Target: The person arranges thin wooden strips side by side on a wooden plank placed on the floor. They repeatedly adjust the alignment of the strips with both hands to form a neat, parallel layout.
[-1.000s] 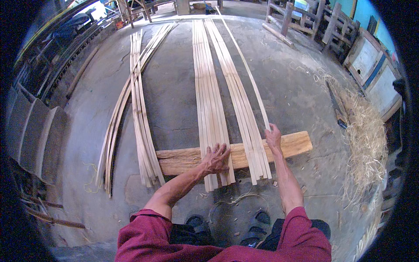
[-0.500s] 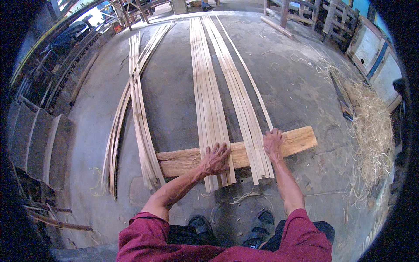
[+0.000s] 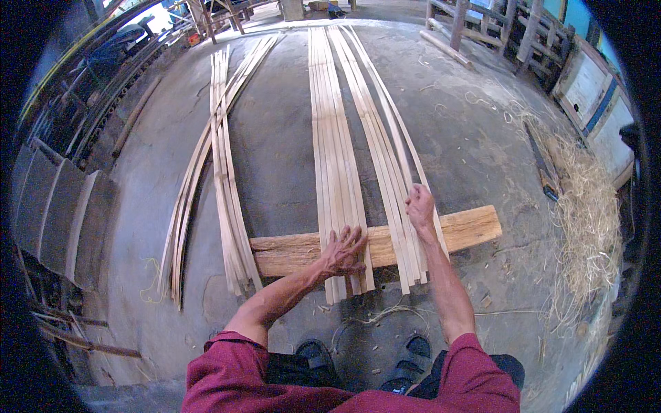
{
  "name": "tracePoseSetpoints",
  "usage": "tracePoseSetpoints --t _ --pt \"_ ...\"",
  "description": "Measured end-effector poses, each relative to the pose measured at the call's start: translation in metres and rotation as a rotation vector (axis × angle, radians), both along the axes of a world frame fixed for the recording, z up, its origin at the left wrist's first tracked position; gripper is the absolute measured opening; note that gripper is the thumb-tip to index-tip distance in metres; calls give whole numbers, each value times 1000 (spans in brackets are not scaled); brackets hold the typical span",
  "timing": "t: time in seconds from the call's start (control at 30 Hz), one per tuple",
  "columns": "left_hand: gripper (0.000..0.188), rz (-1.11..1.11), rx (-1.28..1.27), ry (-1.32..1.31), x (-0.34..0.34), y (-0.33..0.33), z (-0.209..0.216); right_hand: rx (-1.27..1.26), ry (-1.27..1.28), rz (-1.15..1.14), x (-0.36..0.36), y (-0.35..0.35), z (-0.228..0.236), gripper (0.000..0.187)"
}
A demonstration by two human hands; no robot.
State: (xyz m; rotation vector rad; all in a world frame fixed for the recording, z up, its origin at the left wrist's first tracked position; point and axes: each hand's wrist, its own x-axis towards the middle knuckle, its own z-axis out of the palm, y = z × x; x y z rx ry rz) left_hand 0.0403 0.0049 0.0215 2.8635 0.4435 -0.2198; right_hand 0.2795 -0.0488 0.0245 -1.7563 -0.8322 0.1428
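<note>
Long, thin pale strips, of wood or bamboo, lie lengthwise on the floor. My left hand (image 3: pixel 344 250) rests open, fingers spread, on a wide middle row of strips (image 3: pixel 333 138). Beneath their near ends a rough wooden plank (image 3: pixel 468 227) lies crosswise. My right hand (image 3: pixel 421 206) is raised a little over the second row of strips (image 3: pixel 375 131), its fingers closed around a single strip (image 3: pixel 401 148); the grip itself is partly hidden. One more loose strip (image 3: pixel 434 213) runs to the right of that hand, across the plank.
Two crossed bundles of strips (image 3: pixel 219 124) lie to the left. A heap of shavings (image 3: pixel 589 213) and a handsaw (image 3: pixel 544 172) are at the right. Concrete steps (image 3: pixel 62 220) stand at the left, a wooden railing (image 3: pixel 482 31) at the far right. My sandalled feet (image 3: pixel 413 358) are close by.
My right hand has left the outer strip's near end, moved slightly left and up, and closed on another strip. That outer strip now lies across the plank. My left hand stays in place.
</note>
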Motion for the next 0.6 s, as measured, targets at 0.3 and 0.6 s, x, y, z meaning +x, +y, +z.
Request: tracePoseSetpoints --t 0.3,0.6 --pt "81 16 -16 7 3 2 -3 -256 -94 126 -46 27 -50 18" --pt "81 8 -46 -3 2 2 -4 -462 -66 106 -84 7 -42 15"
